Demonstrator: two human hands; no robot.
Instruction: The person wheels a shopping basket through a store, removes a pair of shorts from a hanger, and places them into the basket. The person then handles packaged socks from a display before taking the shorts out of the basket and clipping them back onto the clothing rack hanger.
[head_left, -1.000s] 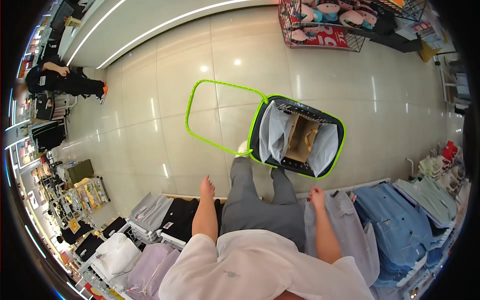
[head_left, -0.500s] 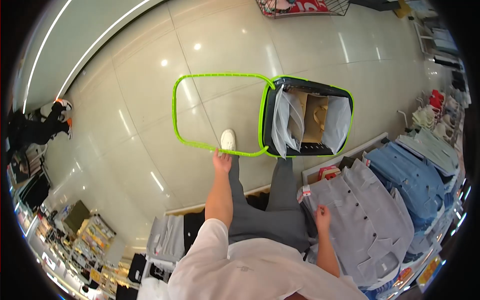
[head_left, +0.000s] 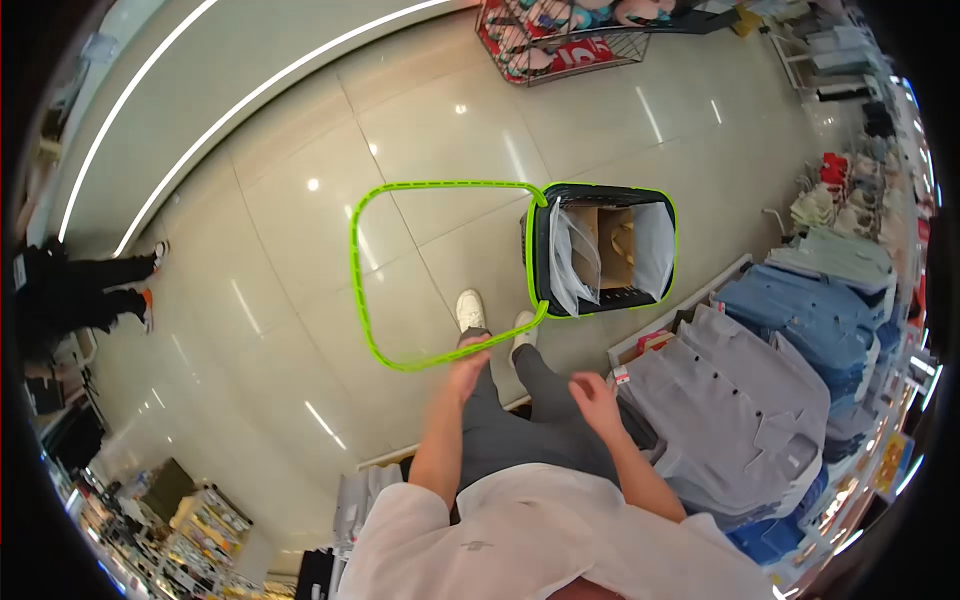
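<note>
A black basket with a green rim (head_left: 540, 262) stands on the floor in front of me, holding a brown paper bag (head_left: 614, 249) and white plastic bags (head_left: 654, 250). Its long green handle (head_left: 356, 270) is swung out to the left. My left hand (head_left: 470, 368) is at the near side of this handle, fingers closed around it. My right hand (head_left: 595, 392) is in the air over my right thigh, fingers apart and holding nothing, near the grey shirts on the rack.
Grey shirts (head_left: 728, 400) and blue shirts (head_left: 800, 318) lie on a low display at the right. A wire bin of plush goods (head_left: 560, 50) stands ahead. Another person's dark trousers (head_left: 100, 290) show at the far left. A lit white counter (head_left: 190, 110) runs along the upper left.
My left hand has closed on the handle, whose near side has come closer to me. My right hand has moved up and inward from the grey shirts. Both feet now show near the basket.
</note>
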